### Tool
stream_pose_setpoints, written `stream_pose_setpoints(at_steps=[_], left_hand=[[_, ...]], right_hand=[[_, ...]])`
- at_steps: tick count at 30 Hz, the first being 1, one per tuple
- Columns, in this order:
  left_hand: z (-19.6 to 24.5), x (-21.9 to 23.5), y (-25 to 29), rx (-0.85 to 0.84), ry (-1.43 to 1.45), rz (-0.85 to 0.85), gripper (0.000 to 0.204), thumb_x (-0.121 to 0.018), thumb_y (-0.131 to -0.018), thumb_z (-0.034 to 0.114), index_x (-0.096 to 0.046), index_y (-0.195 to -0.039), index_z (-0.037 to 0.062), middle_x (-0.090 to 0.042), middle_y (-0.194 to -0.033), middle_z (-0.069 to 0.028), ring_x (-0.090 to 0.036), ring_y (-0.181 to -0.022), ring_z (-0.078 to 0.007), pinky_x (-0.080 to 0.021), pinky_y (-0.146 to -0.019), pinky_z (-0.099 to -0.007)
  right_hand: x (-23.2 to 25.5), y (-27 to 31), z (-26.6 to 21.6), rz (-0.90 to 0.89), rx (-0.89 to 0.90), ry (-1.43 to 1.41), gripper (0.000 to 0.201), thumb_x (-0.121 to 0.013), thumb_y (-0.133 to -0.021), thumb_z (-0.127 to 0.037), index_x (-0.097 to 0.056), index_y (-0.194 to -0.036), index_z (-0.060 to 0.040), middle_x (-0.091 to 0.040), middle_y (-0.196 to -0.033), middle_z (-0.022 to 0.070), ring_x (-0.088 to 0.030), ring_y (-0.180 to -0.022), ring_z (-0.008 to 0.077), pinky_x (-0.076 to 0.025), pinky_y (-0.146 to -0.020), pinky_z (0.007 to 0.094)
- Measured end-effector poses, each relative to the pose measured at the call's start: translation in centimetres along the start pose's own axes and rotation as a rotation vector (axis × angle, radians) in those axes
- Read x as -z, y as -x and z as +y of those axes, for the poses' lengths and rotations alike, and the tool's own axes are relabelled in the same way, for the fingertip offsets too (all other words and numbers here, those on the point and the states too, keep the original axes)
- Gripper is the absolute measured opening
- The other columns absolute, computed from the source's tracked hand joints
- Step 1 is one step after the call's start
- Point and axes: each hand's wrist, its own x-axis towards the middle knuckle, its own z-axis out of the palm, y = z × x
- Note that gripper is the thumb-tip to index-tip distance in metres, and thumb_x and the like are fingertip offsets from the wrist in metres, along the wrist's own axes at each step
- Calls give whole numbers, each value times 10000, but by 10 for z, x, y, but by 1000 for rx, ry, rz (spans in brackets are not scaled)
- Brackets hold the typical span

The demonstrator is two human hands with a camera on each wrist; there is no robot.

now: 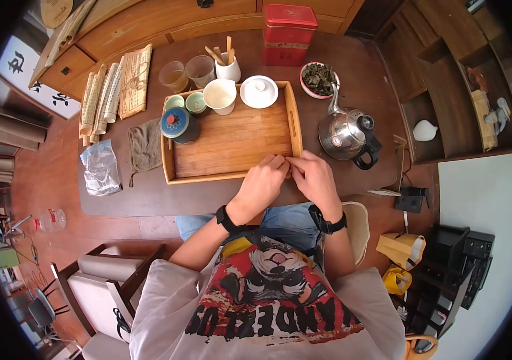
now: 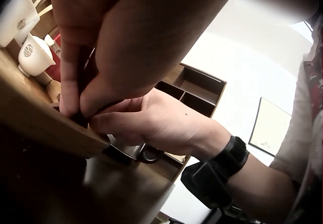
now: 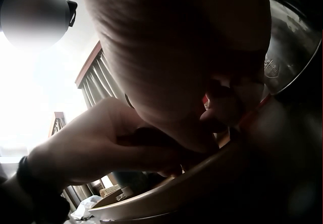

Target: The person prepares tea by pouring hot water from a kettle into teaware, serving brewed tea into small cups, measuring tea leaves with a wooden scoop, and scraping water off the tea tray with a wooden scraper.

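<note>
My left hand (image 1: 261, 183) and right hand (image 1: 317, 181) meet at the front right corner of the wooden tray (image 1: 226, 175). Fingertips of both pinch a small dark thing (image 2: 78, 119), mostly hidden between them; I cannot tell what it is. Close over the tray's rim, the two thumbs and forefingers nearly touch. At the tray's back stand a white lidded bowl (image 1: 259, 92), a white pouring cup (image 1: 219, 96) and two small green cups (image 1: 196, 103). A dark blue jar (image 1: 179, 126) is at its left side.
Right of the tray are a steel kettle (image 1: 345, 135) and a bowl of tea leaves (image 1: 319, 80). A red tin (image 1: 289, 36), clear cups (image 1: 200, 71) and a white tool holder (image 1: 228, 67) stand behind. Scrolls (image 1: 135, 81), a cloth pouch (image 1: 145, 145) and a plastic bag (image 1: 101, 169) lie left.
</note>
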Motion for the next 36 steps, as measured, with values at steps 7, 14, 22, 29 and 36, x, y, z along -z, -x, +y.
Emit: stream_pose_setpoints(at_steps=[7,14,22,29,36], left_hand=[[-21,29,-3,71,213,239,196,-733,-902,-1,-791,-1089,-16,-765,-994,-187,-747,-906,-367,-617,-791,-431],[-50,63,30,512,377,329,295,-778,-913,11,-806,-1206,17,-795,-1036,-234,-788,-757,-302,-625,-731,-390],[-80,83,61,254,-56,97,310,-854,-860,54,-840,-1170,53,-753,-1051,-124,-726,-942,-349,-597,-818,-447],[-70,68,32,127,-95,14,268,-846,-874,117,-844,-1139,76,-760,-1049,-107,-704,-1039,-356,-602,-863,-473],[-56,39,-5,2,-28,-8,266,-829,-894,116,-843,-1154,58,-760,-1010,-149,-714,-997,-383,-592,-863,-481]], right_hand=[[15,-7,0,114,-18,-170,189,-731,-994,-56,-814,-1161,-28,-681,-905,158,-702,-725,329,-549,-680,426],[25,-1,10,120,-24,-203,157,-741,-1014,-41,-802,-1152,5,-658,-847,132,-621,-638,212,-500,-621,341],[25,4,17,144,-27,-243,184,-731,-1014,-8,-813,-1178,-14,-597,-801,85,-522,-631,145,-431,-599,316],[25,4,21,164,-26,-243,182,-727,-1016,-10,-809,-1179,-7,-586,-800,89,-517,-627,153,-429,-597,321],[23,-1,19,177,-27,-239,179,-726,-1019,-23,-807,-1177,-7,-601,-812,97,-527,-627,161,-443,-603,328]])
